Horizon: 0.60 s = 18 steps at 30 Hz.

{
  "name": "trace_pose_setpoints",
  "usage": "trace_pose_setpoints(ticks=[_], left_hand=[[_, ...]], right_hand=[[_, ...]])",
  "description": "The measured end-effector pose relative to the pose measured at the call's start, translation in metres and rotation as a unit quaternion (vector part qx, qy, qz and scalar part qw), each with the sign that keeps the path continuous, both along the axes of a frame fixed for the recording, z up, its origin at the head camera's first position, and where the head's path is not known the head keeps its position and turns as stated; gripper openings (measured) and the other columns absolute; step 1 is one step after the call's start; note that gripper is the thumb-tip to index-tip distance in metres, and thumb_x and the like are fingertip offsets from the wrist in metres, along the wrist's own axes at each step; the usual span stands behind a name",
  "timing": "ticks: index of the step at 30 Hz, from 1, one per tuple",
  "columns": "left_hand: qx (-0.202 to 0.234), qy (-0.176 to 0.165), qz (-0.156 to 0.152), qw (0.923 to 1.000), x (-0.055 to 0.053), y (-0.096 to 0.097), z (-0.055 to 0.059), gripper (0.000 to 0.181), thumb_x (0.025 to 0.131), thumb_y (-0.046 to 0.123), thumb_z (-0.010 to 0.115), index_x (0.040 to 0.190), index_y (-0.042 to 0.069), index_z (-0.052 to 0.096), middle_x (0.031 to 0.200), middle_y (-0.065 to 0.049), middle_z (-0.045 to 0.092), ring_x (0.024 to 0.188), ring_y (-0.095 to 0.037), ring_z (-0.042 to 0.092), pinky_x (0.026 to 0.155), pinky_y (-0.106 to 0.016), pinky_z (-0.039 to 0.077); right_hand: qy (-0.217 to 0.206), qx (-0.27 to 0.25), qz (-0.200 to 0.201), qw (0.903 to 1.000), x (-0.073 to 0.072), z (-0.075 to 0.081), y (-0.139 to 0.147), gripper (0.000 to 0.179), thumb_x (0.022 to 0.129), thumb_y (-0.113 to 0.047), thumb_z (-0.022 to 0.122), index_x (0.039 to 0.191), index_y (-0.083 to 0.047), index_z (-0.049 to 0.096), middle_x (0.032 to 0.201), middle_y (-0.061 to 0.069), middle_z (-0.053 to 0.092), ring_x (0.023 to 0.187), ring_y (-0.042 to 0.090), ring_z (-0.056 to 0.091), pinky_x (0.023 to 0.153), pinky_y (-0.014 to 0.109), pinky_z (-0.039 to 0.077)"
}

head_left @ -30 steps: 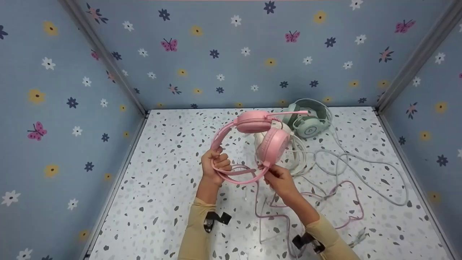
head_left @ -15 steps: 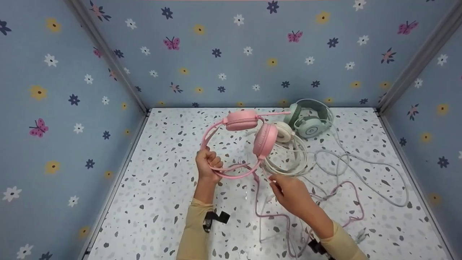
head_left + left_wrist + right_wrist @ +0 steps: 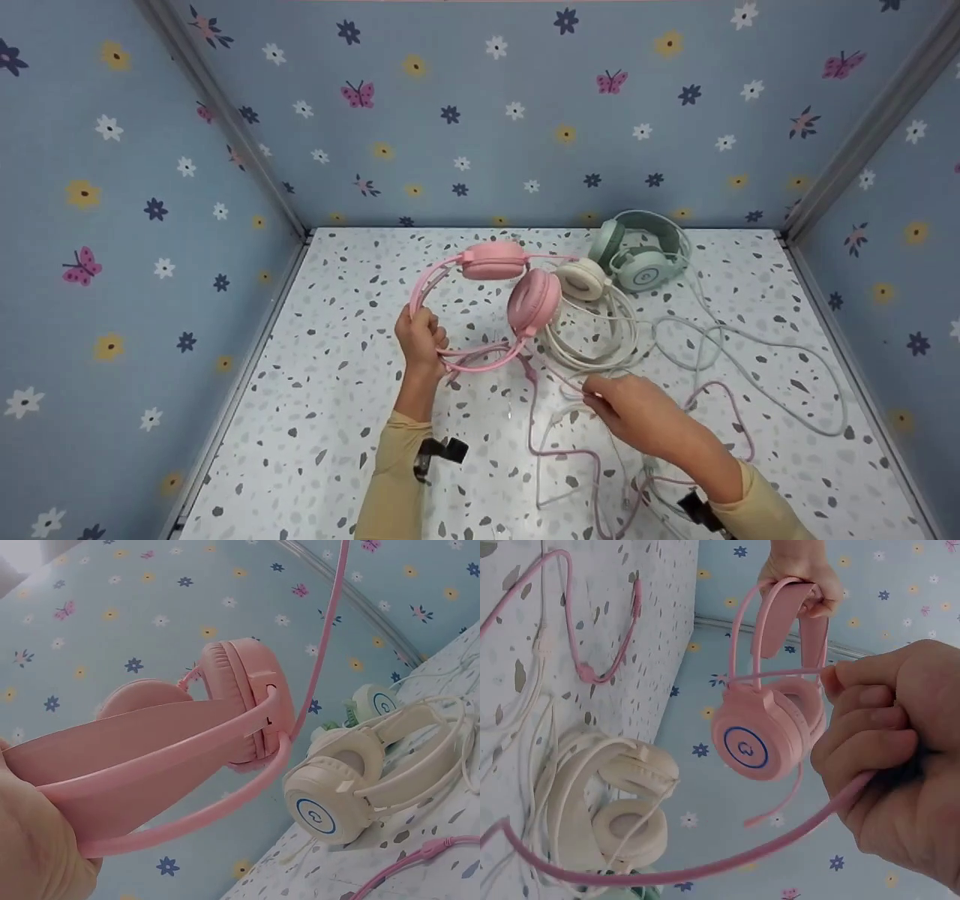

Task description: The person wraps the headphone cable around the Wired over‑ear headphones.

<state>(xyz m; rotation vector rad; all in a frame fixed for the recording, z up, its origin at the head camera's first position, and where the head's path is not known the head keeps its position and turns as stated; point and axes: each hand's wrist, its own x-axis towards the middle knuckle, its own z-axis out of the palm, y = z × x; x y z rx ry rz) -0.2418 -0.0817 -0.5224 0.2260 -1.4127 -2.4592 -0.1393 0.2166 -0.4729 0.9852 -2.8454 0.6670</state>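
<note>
My left hand (image 3: 418,339) grips the headband of a pink headset (image 3: 534,301), holding it up over the table. Its two ear cups point right, and a thin microphone arm sticks out from the far one. The fingers of my right hand (image 3: 889,742) curl round the headset's pink cable (image 3: 697,875), which runs taut from the near ear cup to that hand. In the left wrist view the cable rises from the base of the ear cup (image 3: 251,701). A white headset (image 3: 330,795) lies just beyond, partly overlapped by the pink one in the head view.
A green headset (image 3: 646,264) lies at the back right, by the patterned wall (image 3: 480,150). Grey cable (image 3: 787,349) loops over the right of the speckled table (image 3: 337,300). Pink and white cables lie tangled near the front, around and below my right hand.
My right hand has moved from the near ear cup toward the front right, drawing the pink cable out straight. My left hand has shifted slightly left with the pink headset.
</note>
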Motion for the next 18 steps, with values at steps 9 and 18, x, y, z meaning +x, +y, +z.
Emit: trace_pose_setpoints(ticks=[9,18], left_hand=[[-0.121,0.013,-0.048,0.9914,0.003,0.004,-0.006,0.01,0.086,0.0,0.042,0.078,0.007,0.04,0.052,0.004,0.032,0.039,-0.006,0.024,0.035,-0.02,0.022],[-0.196,0.027,-0.14,0.9702,0.007,0.004,0.006,0.011,0.088,-0.001,0.042,0.087,0.008,0.048,0.057,0.003,0.036,0.043,-0.008,0.028,0.038,-0.021,0.024]], right_hand=[[0.268,0.12,0.042,0.9549,-0.001,0.034,0.006,0.016,0.076,0.007,0.059,0.072,-0.008,0.054,0.061,0.002,0.048,0.05,0.02,0.046,0.039,0.031,0.034],[0.392,0.118,0.1,0.907,-0.026,0.079,0.029,0.033,0.102,-0.008,0.034,0.079,-0.003,0.058,0.061,0.005,0.045,0.046,0.016,0.036,0.038,0.025,0.029]])
